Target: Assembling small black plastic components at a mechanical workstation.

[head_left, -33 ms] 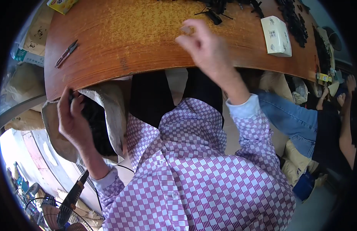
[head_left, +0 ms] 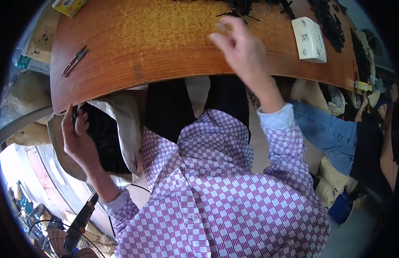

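Note:
My right hand [head_left: 246, 50] is raised over the table [head_left: 165, 47], fingers curved and thumb apart, with nothing visible in it. Just beyond its fingertips lie black strip-like pieces [head_left: 246, 6] at the table's far side. Down at the left, my left hand [head_left: 81, 139] hangs over the mouth of a pale woven sack [head_left: 126, 124]. Its thumb and fingers are apart, and I see nothing held between them. Black pieces [head_left: 107, 137] fill the dark inside of the sack. Small thread snips [head_left: 74, 62] lie on the table's left part.
A white tissue pack [head_left: 309, 41] and a heap of black pieces [head_left: 328, 26] occupy the table's right side. A yellow box [head_left: 69, 6] is at the far left corner. A fan [head_left: 66, 241] stands lower left. Another person in jeans [head_left: 324, 129] sits to my right.
My right hand has moved right and slightly away toward the black pieces. The dark piece at my left fingertips no longer shows there, and that hand has sunk a little.

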